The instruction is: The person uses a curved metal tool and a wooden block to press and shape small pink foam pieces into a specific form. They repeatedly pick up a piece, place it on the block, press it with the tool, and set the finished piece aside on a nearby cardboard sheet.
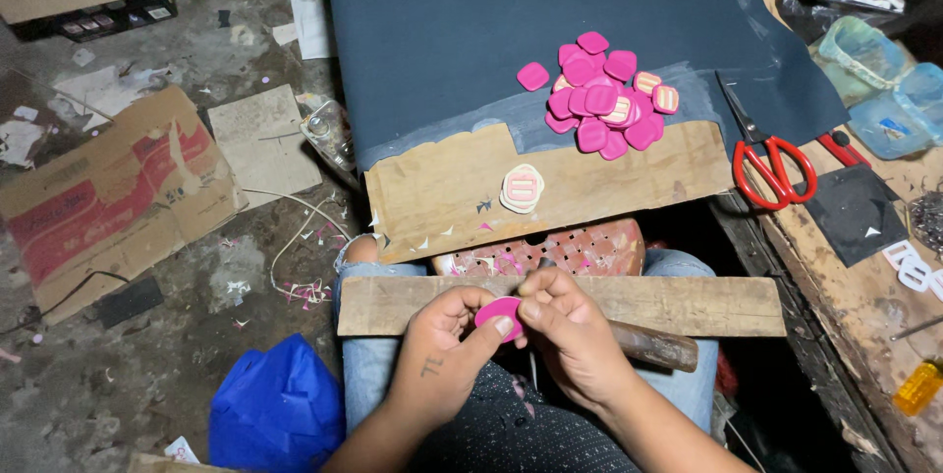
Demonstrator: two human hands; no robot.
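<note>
Both the left hand and the right hand pinch one pink piece over the wooden plank; a slipping thumb could drop it to the littered floor.

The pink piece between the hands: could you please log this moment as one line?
left hand: holds pink piece | right hand: pinches it | wooden plank: across lap | pink pile: on dark sheet
</note>
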